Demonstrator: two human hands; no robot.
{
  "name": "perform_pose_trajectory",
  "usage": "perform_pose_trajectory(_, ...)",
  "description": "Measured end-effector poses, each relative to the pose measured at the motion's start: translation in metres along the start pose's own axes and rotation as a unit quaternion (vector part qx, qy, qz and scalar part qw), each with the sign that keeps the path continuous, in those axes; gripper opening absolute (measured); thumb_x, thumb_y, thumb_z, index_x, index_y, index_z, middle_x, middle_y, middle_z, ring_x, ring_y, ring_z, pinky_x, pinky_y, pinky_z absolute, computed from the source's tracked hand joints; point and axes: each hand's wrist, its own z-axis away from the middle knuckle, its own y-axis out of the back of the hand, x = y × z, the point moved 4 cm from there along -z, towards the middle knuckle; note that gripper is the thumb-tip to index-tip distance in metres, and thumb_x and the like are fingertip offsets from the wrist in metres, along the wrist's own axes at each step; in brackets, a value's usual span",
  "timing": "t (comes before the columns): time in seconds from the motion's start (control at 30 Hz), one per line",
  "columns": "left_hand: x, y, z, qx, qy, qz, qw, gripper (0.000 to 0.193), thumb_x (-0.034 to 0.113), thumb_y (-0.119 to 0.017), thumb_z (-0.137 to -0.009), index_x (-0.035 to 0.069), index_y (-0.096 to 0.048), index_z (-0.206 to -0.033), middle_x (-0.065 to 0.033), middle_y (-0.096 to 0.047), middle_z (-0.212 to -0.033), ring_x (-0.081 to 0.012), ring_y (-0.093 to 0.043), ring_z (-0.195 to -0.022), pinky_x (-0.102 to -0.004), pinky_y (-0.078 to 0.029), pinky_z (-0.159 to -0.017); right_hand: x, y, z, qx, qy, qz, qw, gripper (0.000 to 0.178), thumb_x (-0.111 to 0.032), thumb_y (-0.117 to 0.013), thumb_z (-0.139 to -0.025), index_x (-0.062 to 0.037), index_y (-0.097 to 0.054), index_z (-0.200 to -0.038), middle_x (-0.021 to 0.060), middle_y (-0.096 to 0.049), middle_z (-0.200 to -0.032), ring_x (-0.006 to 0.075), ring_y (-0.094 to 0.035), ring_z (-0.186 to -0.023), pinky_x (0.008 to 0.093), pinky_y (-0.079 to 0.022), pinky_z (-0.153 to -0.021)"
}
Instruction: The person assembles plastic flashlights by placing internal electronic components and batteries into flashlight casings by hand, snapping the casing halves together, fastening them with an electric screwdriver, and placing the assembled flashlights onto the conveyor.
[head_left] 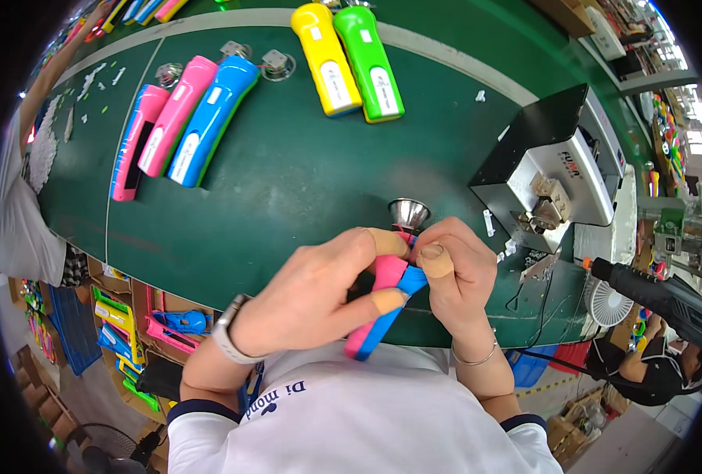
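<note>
My left hand is wrapped round a pink and blue flashlight housing, which tilts with its wide end away from me. Beige finger covers sit on its thumb and a finger. At that wide end, my right hand is closed in a pinch, its covered thumb beside the blue rim. What lies between those fingertips is hidden. Just beyond both hands a shiny metal reflector cup faces away, with a bit of red wire below it.
Far left lie flashlights in pink and blue; a yellow one and a green one lie beyond. A black and silver machine stands right, near a heat gun and small fan. Another person's arm reaches in at left.
</note>
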Motion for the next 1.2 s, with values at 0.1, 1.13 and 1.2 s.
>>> perform_pose_trajectory(0.1, 0.004, 0.004, -0.006, -0.054, 0.019, 0.027, 0.998, 0.032, 0.011, -0.07, -0.078, 0.0, -0.054, -0.103, -0.0172, -0.054, -0.111, -0.0242, -0.063, -0.078, -0.0304, -0.055, -0.066, 0.001, -0.002, 0.001, -0.019, -0.041, -0.03, 0.999, 0.019, -0.016, -0.066, -0.081, 0.0001, -0.06, -0.072, 0.0075, -0.056, -0.069, 0.0192, -0.053, -0.057, 0.0279, -0.04, -0.05)
perform_pose_trajectory(1.13, -0.03, 0.005, -0.004, 0.152, 0.053, 0.067, 0.985, 0.029, 0.014, -0.064, -0.085, 0.002, -0.045, -0.104, -0.0156, -0.046, -0.109, -0.0232, -0.05, -0.102, -0.0312, -0.043, -0.085, 0.003, -0.015, 0.006, 0.028, -0.113, -0.11, 0.987, 0.043, -0.027, -0.063, -0.084, -0.0023, -0.049, -0.116, 0.0168, -0.052, -0.109, 0.0286, -0.054, -0.094, 0.0332, -0.049, -0.073)
perform_pose_trajectory(1.2, -0.039, 0.008, -0.005, 0.23, 0.078, 0.222, 0.944, 0.025, 0.01, -0.058, -0.089, 0.004, -0.043, -0.108, -0.0103, -0.046, -0.11, -0.016, -0.052, -0.095, -0.0273, -0.046, -0.079, -0.004, -0.004, 0.012, -0.038, -0.083, 0.039, 0.995, 0.064, -0.034, -0.07, -0.077, -0.0017, -0.045, -0.125, 0.0188, -0.051, -0.116, 0.031, -0.055, -0.099, 0.0358, -0.05, -0.076)
